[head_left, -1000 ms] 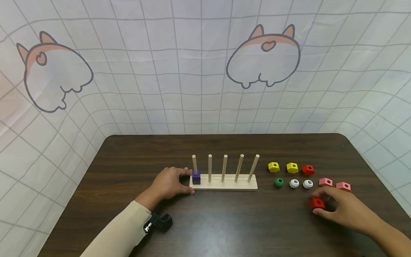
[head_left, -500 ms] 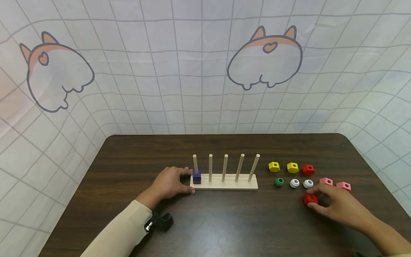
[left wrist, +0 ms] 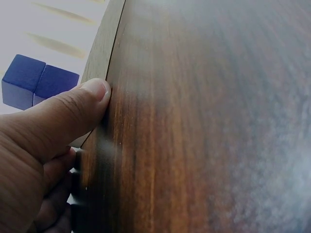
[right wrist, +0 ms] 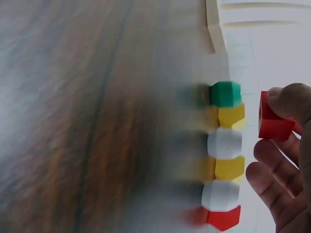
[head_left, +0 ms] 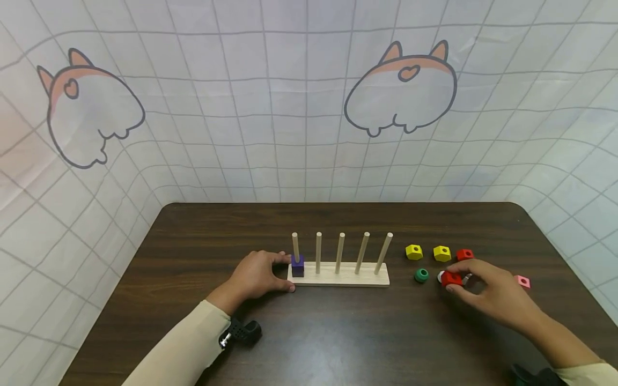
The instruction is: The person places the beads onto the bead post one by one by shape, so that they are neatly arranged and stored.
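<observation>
My left hand (head_left: 253, 276) grips the left end of a pale wooden peg board (head_left: 333, 280), its thumb (left wrist: 92, 97) along the near edge. Several upright pegs stand in a row on the board. Purple blocks (left wrist: 39, 80) sit on the leftmost peg. Over at the right, my right hand (head_left: 502, 292) pinches a red block (head_left: 451, 279) between thumb and fingers. In the right wrist view this red block (right wrist: 277, 121) is raised off the table. In the head view, the hand and block partly cover the white beads and hide one pink block.
Right of the board lie two yellow blocks (head_left: 413, 252), another red block (head_left: 465, 254), a green bead (head_left: 421, 275) and a pink block (head_left: 522, 281). Two white beads (right wrist: 224, 142) show in the right wrist view. A white grid-patterned sheet (head_left: 241, 134) stands behind the table.
My right hand has moved left and upward in view with the red block, from near the pink blocks to over the white beads. The left hand stays on the board.
</observation>
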Motion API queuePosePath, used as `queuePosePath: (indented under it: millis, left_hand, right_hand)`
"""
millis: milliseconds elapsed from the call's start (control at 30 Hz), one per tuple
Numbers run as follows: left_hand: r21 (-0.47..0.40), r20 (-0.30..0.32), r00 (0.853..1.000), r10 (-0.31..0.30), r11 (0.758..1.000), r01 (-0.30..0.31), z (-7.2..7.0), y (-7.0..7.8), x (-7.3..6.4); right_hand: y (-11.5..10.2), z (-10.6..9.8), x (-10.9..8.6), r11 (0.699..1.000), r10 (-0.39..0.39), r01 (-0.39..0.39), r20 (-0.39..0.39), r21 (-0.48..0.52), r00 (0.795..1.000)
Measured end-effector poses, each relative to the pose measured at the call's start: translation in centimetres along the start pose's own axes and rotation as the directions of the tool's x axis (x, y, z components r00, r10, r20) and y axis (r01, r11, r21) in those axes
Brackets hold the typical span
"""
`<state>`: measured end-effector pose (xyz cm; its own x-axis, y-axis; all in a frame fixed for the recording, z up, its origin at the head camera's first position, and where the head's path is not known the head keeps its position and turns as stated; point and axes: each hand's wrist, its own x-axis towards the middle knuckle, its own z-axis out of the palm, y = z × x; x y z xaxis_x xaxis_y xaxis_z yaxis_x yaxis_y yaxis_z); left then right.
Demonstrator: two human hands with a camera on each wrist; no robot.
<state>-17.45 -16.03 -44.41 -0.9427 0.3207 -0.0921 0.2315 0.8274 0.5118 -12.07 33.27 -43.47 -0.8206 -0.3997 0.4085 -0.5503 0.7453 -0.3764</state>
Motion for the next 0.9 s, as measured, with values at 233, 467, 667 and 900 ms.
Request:
queuePosePath:
  millis: [233, 467, 667, 900]
  left_hand:
    - [0.005, -0.004, 1.000, 0.008, 1.000, -0.008, 0.1, 0.0, 0.0]
    - [0.012, -0.010, 1.000, 0.009, 1.000, -0.009, 0.1, 0.0, 0.0]
    - [-0.001, -0.008, 1.000, 0.007, 1.000, -0.007, 0.2, -0.1, 0.1]
    - [0.004, -0.008, 1.000, 0.002, 1.000, -0.002, 0.2, 0.0, 0.1]
  right_hand:
    - [-0.6, 0.2, 1.3, 1.000, 0.003, -0.003, -0.022, -0.004, 1.000]
    - [-1.1, 0.2, 2.8, 0.999, -0.031, 0.033, -0.048, 0.037, 0.998]
    - [-2.0, -0.3, 4.2, 0.998, 0.000, 0.002, -0.036, 0.061, 0.999]
    - [-2.6, -0.8, 5.6, 0.999, -0.003, 0.004, -0.021, 0.048, 1.000]
